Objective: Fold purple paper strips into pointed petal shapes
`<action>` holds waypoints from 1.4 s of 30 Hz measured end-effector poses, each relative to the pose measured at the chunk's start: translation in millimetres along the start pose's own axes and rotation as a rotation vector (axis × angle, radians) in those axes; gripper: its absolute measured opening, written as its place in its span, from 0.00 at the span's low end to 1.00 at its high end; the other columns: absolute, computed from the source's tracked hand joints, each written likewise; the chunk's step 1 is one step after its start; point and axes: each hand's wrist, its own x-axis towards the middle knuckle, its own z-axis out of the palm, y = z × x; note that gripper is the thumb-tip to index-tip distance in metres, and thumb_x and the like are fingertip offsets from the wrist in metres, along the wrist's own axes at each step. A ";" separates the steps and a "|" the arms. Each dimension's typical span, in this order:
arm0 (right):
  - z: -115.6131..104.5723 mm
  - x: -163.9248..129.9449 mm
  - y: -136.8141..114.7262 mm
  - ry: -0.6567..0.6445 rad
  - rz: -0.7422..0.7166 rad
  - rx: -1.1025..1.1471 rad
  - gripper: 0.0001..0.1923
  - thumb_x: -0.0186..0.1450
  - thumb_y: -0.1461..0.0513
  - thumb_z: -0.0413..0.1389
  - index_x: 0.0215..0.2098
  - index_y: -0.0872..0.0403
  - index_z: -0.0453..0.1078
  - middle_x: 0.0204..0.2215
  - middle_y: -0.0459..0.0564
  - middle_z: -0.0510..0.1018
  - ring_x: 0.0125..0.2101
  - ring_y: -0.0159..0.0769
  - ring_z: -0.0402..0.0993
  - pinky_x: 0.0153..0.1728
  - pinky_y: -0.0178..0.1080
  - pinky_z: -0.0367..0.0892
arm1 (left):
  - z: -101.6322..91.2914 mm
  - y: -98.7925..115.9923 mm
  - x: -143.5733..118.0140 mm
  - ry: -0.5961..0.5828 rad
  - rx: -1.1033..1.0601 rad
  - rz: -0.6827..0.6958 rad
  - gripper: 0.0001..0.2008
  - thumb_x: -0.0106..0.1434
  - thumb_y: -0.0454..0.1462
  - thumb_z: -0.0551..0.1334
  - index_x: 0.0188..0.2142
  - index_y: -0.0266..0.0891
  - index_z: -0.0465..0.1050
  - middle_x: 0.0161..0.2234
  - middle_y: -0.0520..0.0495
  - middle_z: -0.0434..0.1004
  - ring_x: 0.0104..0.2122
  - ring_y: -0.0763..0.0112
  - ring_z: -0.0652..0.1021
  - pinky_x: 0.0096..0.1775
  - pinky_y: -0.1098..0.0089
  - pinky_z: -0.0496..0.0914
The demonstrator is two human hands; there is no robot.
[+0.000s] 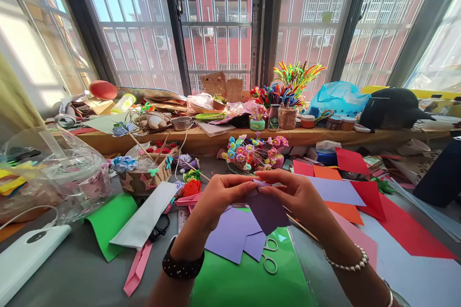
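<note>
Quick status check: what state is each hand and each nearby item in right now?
left hand: pinching the purple paper's top edge
right hand: pinching the same edge
purple paper: held up off the table, being folded
scissors: lying on the green sheet, untouched
green sheet: flat on the table

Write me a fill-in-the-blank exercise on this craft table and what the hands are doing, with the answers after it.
1. The left hand and the right hand together hold a piece of paper coloured ____.
2. The scissors lie on a plastic sheet coloured ____.
3. The left wrist wears a black band; the right wrist wears a bracelet of ____.
4. The bunch of pipe cleaners stands on the wooden ledge before the ____.

Missing words: purple; green; pearls; window
</note>
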 end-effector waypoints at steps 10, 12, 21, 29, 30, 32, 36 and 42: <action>2.2 1.5 2.9 0.120 0.121 -0.078 0.11 0.52 0.55 0.58 0.23 0.57 0.72 0.20 0.48 0.75 0.22 0.32 0.69 0.21 0.33 0.65 | 1.5 -0.2 0.1 0.052 0.071 0.050 0.10 0.46 0.38 0.65 0.30 0.36 0.77 0.29 0.48 0.78 0.30 0.69 0.74 0.32 0.74 0.66; 2.7 1.5 3.0 0.142 0.126 -0.058 0.12 0.52 0.55 0.57 0.24 0.57 0.71 0.20 0.48 0.75 0.22 0.32 0.69 0.21 0.33 0.64 | 1.2 -2.3 1.5 0.027 0.042 0.042 0.11 0.48 0.39 0.65 0.31 0.36 0.77 0.29 0.47 0.78 0.30 0.69 0.74 0.33 0.72 0.66; 5.2 -0.1 3.8 0.194 0.127 -0.043 0.14 0.53 0.54 0.56 0.25 0.57 0.70 0.21 0.47 0.74 0.23 0.31 0.67 0.21 0.32 0.63 | -1.4 -5.3 7.0 0.006 -0.027 -0.054 0.13 0.42 0.38 0.67 0.29 0.34 0.77 0.23 0.48 0.77 0.25 0.71 0.74 0.31 0.72 0.68; 6.2 -0.4 0.4 0.177 0.142 -0.021 0.13 0.54 0.55 0.55 0.24 0.58 0.69 0.21 0.47 0.73 0.22 0.31 0.67 0.22 0.33 0.62 | 0.6 -5.5 6.4 0.017 0.001 -0.014 0.08 0.44 0.37 0.67 0.25 0.34 0.77 0.21 0.50 0.76 0.22 0.75 0.73 0.28 0.76 0.67; 6.3 -0.5 0.4 0.177 0.143 -0.021 0.13 0.54 0.55 0.55 0.24 0.58 0.69 0.21 0.48 0.73 0.22 0.31 0.67 0.22 0.32 0.62 | 0.3 -5.6 6.3 0.013 0.005 -0.012 0.08 0.44 0.36 0.67 0.25 0.34 0.77 0.21 0.50 0.76 0.22 0.75 0.73 0.28 0.76 0.67; 6.1 -0.5 0.8 0.178 0.143 -0.021 0.13 0.54 0.55 0.55 0.24 0.58 0.69 0.21 0.47 0.73 0.22 0.31 0.67 0.21 0.32 0.62 | -0.9 -5.8 6.1 0.002 0.013 -0.009 0.07 0.44 0.36 0.67 0.24 0.34 0.77 0.21 0.51 0.75 0.22 0.76 0.72 0.28 0.77 0.66; 4.0 0.0 1.1 0.142 0.141 -0.031 0.13 0.53 0.55 0.56 0.24 0.57 0.69 0.21 0.47 0.73 0.22 0.31 0.67 0.21 0.32 0.62 | -4.2 -6.2 6.8 -0.015 0.045 -0.029 0.07 0.44 0.37 0.67 0.24 0.34 0.76 0.21 0.51 0.75 0.23 0.76 0.72 0.29 0.77 0.66; 0.7 1.0 -0.4 0.033 0.159 -0.071 0.10 0.52 0.57 0.57 0.24 0.56 0.71 0.23 0.47 0.74 0.25 0.32 0.69 0.24 0.32 0.63 | -8.1 -9.6 8.7 -0.112 0.190 -0.056 0.10 0.45 0.39 0.65 0.25 0.33 0.76 0.22 0.51 0.74 0.25 0.74 0.72 0.30 0.74 0.66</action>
